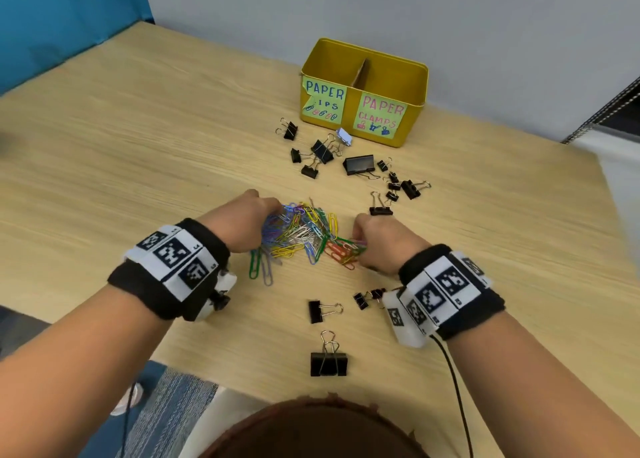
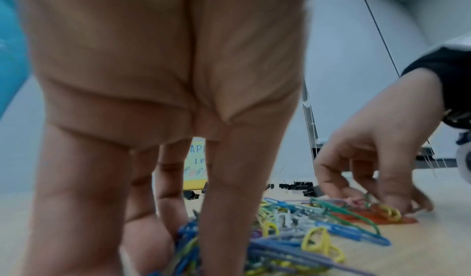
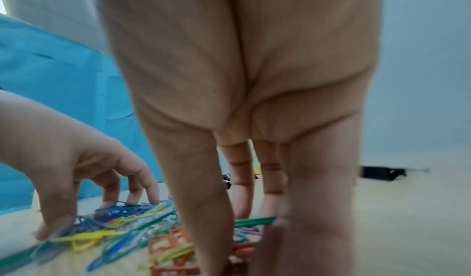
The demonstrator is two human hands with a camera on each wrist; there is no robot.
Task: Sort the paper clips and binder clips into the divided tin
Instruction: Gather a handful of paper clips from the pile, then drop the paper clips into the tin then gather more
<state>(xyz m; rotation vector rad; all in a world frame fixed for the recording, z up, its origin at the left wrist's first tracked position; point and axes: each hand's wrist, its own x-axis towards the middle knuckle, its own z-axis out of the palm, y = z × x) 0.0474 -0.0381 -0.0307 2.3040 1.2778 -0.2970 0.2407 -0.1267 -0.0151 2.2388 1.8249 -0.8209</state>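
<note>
A heap of coloured paper clips (image 1: 304, 235) lies mid-table. My left hand (image 1: 265, 216) digs into its left side, fingers and thumb curled round a bunch of clips (image 2: 188, 230). At the heap's right edge my right hand (image 1: 360, 244) pinches clips between thumb and fingers (image 3: 252, 221). The yellow divided tin (image 1: 349, 111) stands at the back, its left half labelled for paper clips and its right half for paper clamps. What it holds is hidden. Black binder clips (image 1: 322, 151) lie scattered in front of it.
More binder clips lie near me: a big one (image 1: 328, 359), a smaller one (image 1: 320, 310) and a pair (image 1: 363, 298) under my right wrist. A large black clip (image 1: 360, 164) and a pale one (image 1: 344, 135) sit near the tin. The table edge runs just below.
</note>
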